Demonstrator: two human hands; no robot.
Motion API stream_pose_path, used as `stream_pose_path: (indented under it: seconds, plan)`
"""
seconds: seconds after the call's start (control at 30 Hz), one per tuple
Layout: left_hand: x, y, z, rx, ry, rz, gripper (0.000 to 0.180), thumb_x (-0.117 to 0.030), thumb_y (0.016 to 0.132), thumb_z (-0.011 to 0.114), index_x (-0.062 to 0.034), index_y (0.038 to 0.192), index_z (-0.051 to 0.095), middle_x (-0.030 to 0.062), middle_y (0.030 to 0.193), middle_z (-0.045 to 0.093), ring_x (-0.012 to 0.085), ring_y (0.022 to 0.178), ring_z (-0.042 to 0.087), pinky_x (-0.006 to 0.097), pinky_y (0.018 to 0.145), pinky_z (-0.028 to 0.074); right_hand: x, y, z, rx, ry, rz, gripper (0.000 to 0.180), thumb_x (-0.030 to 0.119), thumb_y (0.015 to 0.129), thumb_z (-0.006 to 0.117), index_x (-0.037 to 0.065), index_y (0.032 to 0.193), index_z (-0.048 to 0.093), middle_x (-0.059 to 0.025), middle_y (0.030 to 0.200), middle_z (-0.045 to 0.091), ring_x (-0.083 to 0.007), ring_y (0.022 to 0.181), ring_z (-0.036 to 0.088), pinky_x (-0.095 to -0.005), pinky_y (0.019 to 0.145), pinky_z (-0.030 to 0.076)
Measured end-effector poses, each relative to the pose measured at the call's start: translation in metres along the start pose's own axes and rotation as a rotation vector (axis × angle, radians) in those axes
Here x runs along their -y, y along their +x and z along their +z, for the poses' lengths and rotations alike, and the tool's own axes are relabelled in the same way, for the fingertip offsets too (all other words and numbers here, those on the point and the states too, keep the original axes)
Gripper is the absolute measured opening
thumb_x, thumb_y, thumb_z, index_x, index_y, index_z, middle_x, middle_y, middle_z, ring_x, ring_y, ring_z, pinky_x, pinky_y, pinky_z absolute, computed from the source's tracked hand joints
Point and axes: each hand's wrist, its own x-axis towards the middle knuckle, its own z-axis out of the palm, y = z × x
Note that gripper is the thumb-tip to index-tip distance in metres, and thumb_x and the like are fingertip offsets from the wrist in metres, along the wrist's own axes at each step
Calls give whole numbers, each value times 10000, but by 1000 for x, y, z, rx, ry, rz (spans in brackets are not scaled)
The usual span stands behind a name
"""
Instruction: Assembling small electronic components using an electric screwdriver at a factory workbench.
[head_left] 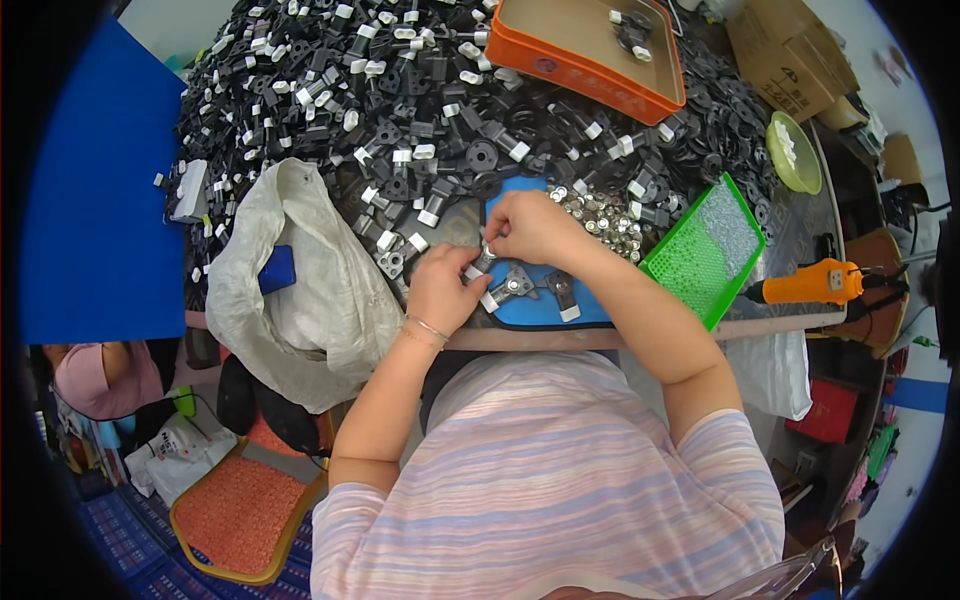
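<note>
On a blue mat [597,312] at the table's near edge, both my hands meet over one small black part with a white end [480,266]. My left hand [441,288] grips it between thumb and fingers. My right hand [532,228] pinches at its upper end, where a small silver piece shows; my fingers partly hide it. Two similar black parts, one with a metal disc [515,284] and one with a white tip [564,293], lie beside my hands. Silver metal caps [605,221] are heaped at the mat's far right.
A large pile of black parts with white ends [330,90] covers the back. A white sack [300,300] hangs at the left. To the right lie a green tray [708,245] of small pieces and an orange-handled power tool [815,284]. An orange box [585,85] stands behind.
</note>
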Motion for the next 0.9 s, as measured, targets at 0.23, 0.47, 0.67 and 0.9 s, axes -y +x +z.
stream_pose_path:
  seconds: [0.23,0.47,0.67,0.9]
  plan:
    - [-3,-1,-4,40,-8,1,322,-106,621,757,-13,912,651,116,772,575,265,679,583,342,620,475,-6,-20,-17,-97,-2,-45,153,128,660,713,45,785,684,-119,797,621,-236,717,617,-330,655,494]
    - [-1,-3,-9,42,-47,-22,404,-116,618,776,-1,979,636,111,813,578,233,683,575,307,631,487,-54,-83,-105,-410,-552,519,208,196,711,683,74,880,675,-111,927,624,-294,886,611,-398,757,493]
    - [-3,-1,-11,19,-43,-72,403,-135,640,782,-3,990,631,100,819,581,206,672,573,288,621,496,-77,-81,-98,-326,-589,668,377,339,646,755,50,858,639,-123,904,636,-305,860,622,-399,732,502]
    - [-7,-4,-18,-46,-66,-49,353,-112,670,762,-5,980,630,98,824,585,194,678,576,276,620,498,-105,-87,-111,-454,-276,631,270,197,638,758,51,825,631,-144,802,641,-318,812,619,-401,684,485]
